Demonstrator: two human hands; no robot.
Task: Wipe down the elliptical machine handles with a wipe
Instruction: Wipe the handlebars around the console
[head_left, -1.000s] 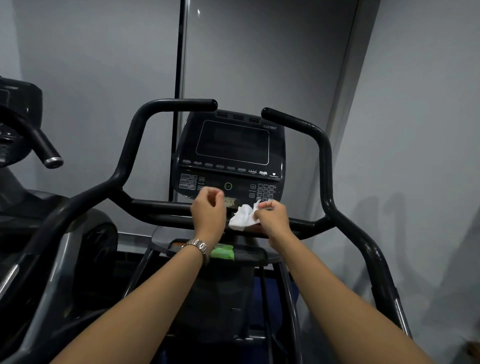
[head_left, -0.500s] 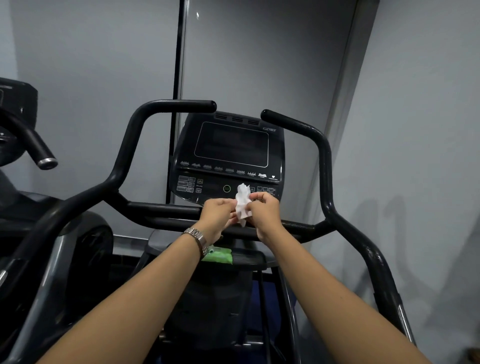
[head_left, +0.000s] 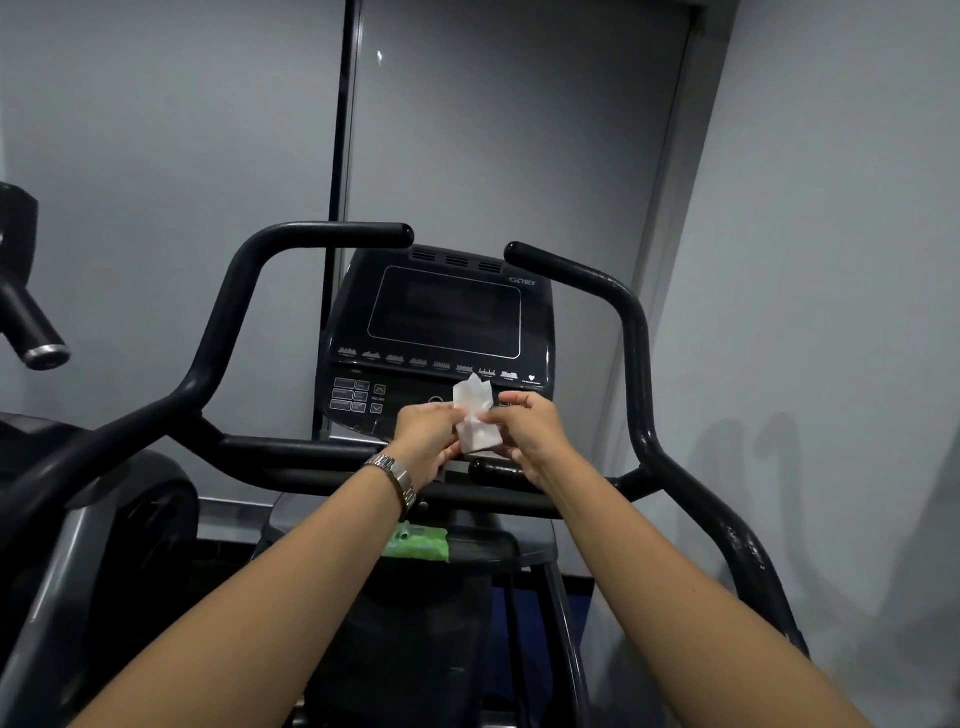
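**Wipe readied at the console**

The white wipe (head_left: 474, 415) is pinched by the left hand (head_left: 423, 439) and the right hand (head_left: 532, 434), before the console (head_left: 441, 312). It is best opened flat, then wrapped fully round the left handle (head_left: 234, 312) and right handle (head_left: 631, 332).

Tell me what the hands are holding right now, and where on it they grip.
Both hands hold the white wipe: the left hand pinches its left edge, the right hand its right edge, near the middle.

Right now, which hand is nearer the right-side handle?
Right. The right hand holds the wipe left of that handle; the left hand is farther left, across the wipe.
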